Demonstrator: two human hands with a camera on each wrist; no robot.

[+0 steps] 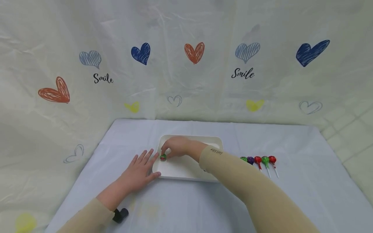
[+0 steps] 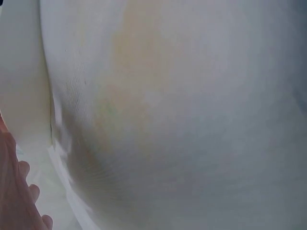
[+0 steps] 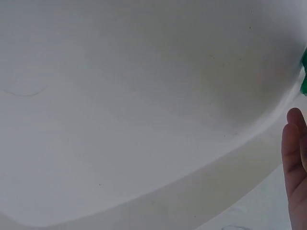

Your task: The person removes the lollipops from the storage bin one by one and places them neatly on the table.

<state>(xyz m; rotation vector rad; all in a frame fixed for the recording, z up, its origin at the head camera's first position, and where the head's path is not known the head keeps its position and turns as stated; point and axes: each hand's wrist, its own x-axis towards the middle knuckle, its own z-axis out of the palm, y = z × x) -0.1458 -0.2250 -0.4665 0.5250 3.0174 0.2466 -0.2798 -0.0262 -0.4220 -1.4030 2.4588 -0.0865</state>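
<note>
My right hand (image 1: 177, 146) reaches over the left part of a white tray (image 1: 186, 168) and pinches a green-and-red wrapped lollipop (image 1: 163, 157) with finger and thumb. The lollipop's stick is hidden in the head view. At the right edge of the right wrist view, a bit of green wrapper (image 3: 304, 72) shows just above the fingertips (image 3: 293, 117). My left hand (image 1: 138, 174) lies with fingers spread at the tray's left rim, thumb by the near left corner. Only part of that hand shows in the left wrist view.
Right of the tray, several lollipops with red, green and purple heads lie in a row, a red one (image 1: 272, 159) at the end. My right sleeve (image 1: 242, 174) crosses the tray's right part. A black object (image 1: 120, 215) shows by the left sleeve. A heart-printed sheet (image 1: 204, 90) hangs behind.
</note>
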